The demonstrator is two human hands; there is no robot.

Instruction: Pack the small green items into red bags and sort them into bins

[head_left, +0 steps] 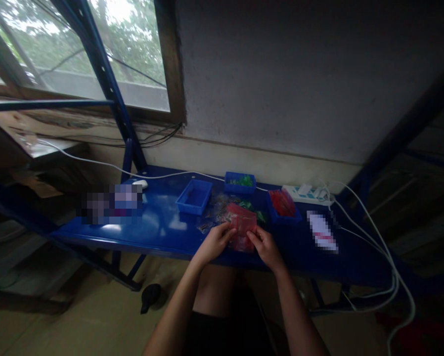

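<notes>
Between my two hands is a small, see-through red plastic bag [243, 220], held above the front edge of the blue table. My left hand [219, 242] pinches its left side and my right hand [264, 244] pinches its right side. More red plastic shows just below it, by my fingers. Right behind the bag lies a loose pile of small metallic pieces in clear plastic [222, 208], partly covered by it. Some green plastic pieces [261, 216] lie at the pile's right. Whether anything is inside the red bag I cannot make out.
On the blue table [158, 217] stand a blue tray [194, 210], a blue tray with green pieces [240, 187] and one with red bags [282, 203]. A white power strip [307, 194] with cables lies at the back right. Blurred-out items sit at both sides. Blue rack posts flank the table.
</notes>
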